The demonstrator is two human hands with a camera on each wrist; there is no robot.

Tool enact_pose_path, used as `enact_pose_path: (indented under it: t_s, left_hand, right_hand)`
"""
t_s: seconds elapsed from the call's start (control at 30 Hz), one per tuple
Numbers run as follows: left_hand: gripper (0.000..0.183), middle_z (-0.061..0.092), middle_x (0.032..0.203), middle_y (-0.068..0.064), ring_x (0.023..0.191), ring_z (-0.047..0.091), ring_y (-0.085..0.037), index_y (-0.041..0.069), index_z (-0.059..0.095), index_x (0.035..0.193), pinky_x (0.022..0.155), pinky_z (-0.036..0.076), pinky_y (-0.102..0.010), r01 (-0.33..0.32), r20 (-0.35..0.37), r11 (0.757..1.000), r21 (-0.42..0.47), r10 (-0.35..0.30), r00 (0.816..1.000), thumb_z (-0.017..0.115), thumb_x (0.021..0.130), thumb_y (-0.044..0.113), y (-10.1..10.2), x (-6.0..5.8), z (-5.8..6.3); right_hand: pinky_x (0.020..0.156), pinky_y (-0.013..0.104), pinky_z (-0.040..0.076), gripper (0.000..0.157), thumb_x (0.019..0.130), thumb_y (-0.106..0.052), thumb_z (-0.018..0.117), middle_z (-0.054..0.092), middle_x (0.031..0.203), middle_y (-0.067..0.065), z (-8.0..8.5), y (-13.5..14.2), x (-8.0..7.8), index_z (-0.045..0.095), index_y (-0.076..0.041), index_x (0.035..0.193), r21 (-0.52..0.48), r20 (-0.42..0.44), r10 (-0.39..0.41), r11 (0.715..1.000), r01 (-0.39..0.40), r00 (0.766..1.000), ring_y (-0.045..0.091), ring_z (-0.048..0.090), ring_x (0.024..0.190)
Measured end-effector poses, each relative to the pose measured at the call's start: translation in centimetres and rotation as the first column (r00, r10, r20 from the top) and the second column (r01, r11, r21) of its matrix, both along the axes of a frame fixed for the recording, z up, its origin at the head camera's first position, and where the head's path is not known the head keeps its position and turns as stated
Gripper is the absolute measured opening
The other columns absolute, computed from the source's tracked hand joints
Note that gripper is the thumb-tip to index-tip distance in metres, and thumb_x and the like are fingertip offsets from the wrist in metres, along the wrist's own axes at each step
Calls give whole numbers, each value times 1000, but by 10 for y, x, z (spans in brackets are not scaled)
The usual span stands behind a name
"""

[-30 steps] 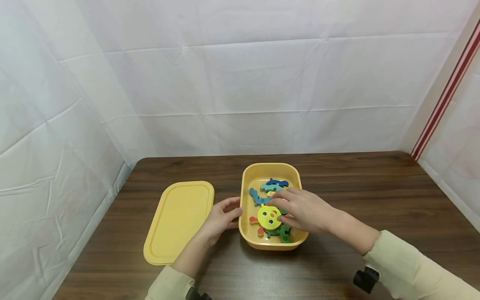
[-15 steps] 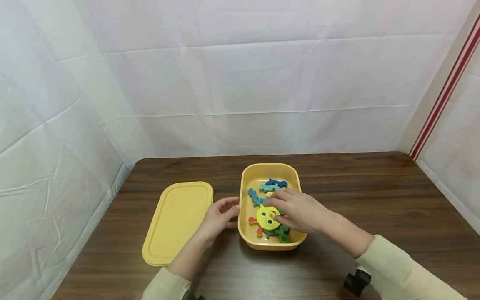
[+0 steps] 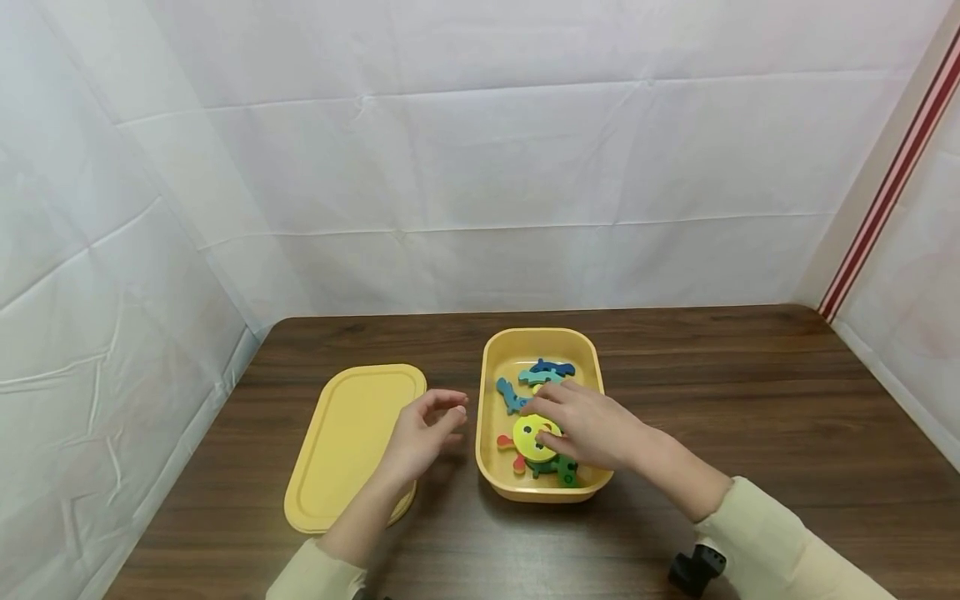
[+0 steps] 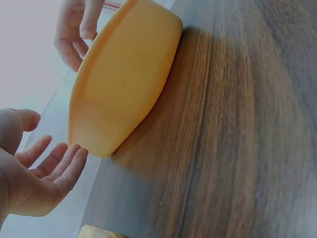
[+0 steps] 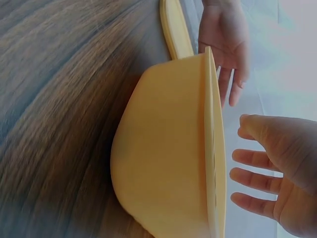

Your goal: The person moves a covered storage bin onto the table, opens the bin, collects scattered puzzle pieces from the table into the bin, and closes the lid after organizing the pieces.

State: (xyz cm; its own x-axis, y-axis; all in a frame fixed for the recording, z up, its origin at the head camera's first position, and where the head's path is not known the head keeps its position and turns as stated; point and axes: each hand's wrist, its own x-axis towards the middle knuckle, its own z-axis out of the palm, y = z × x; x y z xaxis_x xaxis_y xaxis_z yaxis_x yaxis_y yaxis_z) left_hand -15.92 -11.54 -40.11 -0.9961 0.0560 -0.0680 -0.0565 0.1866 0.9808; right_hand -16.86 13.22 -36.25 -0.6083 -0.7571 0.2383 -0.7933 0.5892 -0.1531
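Observation:
A yellow plastic bin (image 3: 543, 496) stands on the table. Inside lie flat puzzle-like pieces: a yellow face (image 3: 527, 446) with red knobs, a light blue piece (image 3: 508, 395), a teal piece (image 3: 537, 377), a dark blue piece (image 3: 553, 367) and a green piece (image 3: 567, 472). Over these hovers my right hand (image 3: 600, 425), thumb and fingers apart; in the right wrist view the right hand (image 5: 287, 173) has nothing between them. To the bin's left is my left hand (image 3: 416, 437), fingers loosely bent and clear of the wall. Part of the pieces is hidden under the right hand.
A flat yellow lid (image 3: 352, 442) lies on the dark wooden table (image 3: 735, 400), left of the bin and partly behind the left forearm. White cloth (image 3: 465, 167) hangs behind the table and at its sides.
My left hand has drawn away from the bin's side, leftward toward the lid. The right hand has shifted slightly left over the pieces. The bin and lid stay put.

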Motion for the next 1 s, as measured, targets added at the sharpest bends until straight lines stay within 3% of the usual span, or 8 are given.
enact_pose_path:
  t_s: [0.3, 0.43, 0.57, 0.73, 1.0]
  left_hand:
    - [23, 63, 110, -10, 94, 62, -24, 2, 61, 109, 76, 56, -36, -8, -136, 999, -32, 3, 991, 61, 89, 13, -14, 3, 6]
    - [24, 63, 109, -7, 94, 62, -27, 3, 62, 110, 76, 56, -34, 2, -174, 997, -83, -16, 985, 61, 89, 14, -23, 3, 6]
    - [24, 63, 113, -7, 97, 61, -25, 7, 62, 112, 77, 54, -28, 0, -179, 985, -171, -31, 983, 60, 89, 15, -29, 11, 22]
    - [28, 59, 121, -12, 103, 60, -26, 7, 60, 117, 79, 53, -29, 13, -195, 968, -251, -64, 979, 58, 90, 13, -35, 21, 41]
    - [34, 55, 127, -6, 109, 58, -23, 16, 57, 123, 80, 53, -31, 43, -252, 949, -313, -126, 959, 60, 90, 21, -63, 12, 19]
  right_hand:
    - [79, 30, 51, 30, 87, -27, 63, 59, 106, 0, -1, -13, 4, 60, -14, 113, -40, -22, -10, 999, 9, 1000, 14, 57, 93]
    - [68, 25, 51, 28, 86, -27, 63, 58, 106, -2, -1, -19, 7, 60, -17, 112, -52, -30, -45, 998, 43, 999, 13, 57, 90]
    - [64, 23, 50, 27, 86, -28, 63, 58, 106, -6, 0, -26, 9, 60, -20, 111, -72, -23, -70, 995, 68, 997, 11, 56, 90]
    - [68, 28, 51, 27, 86, -28, 64, 57, 103, -6, 2, -36, 10, 60, -20, 112, -100, -42, -66, 993, 62, 997, 12, 56, 88]
    - [73, 27, 51, 26, 86, -25, 63, 58, 102, -5, 3, -50, 9, 61, -19, 110, -136, -66, -53, 990, 44, 996, 11, 56, 87]
